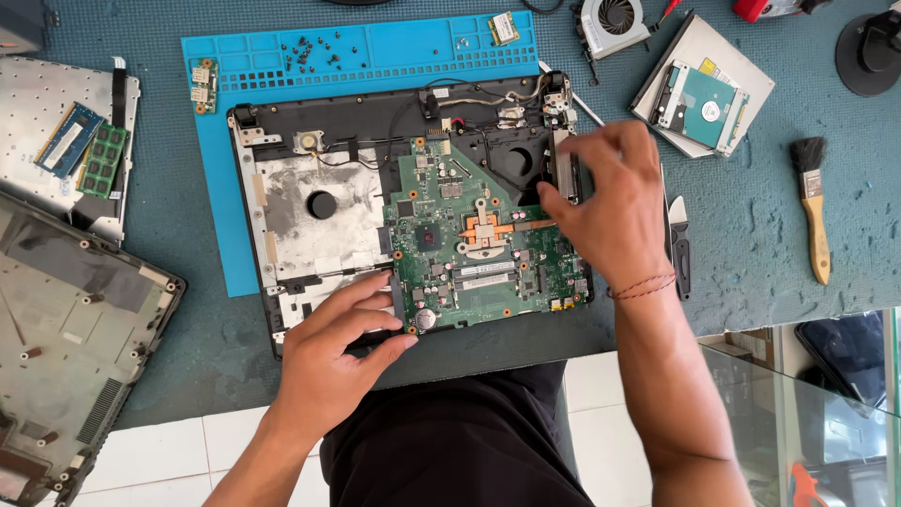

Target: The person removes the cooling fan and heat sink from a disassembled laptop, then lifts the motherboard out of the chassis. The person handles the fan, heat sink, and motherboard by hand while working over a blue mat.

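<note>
Green is the motherboard [474,235], one board lying in the right half of the single opened laptop base [310,207], which rests on a blue work mat [216,141] toward the middle of the bench [751,235]. One left hand [333,361] lies at the base's near edge, fingers spread narrow and flat, tips touching the board's near left corner; it grips nothing that can be seen. One right hand [615,202] sits at the board's right edge, fingers curled and pinching there, though what they hold is hidden beneath them. A red thread bracelet [643,286] circles that wrist. Small black screws [310,52] lie scattered in the mat's far trays, too small to count surely. Near the bench's far right corner sit one cooling fan [612,23], one hard drive [704,108] atop one optical drive [727,66], and one brush [813,211] with a wooden handle. At the left edge two memory sticks [84,150] lie on one keyboard panel [38,103], with one grey bottom cover [66,347] at the near left corner.
</note>
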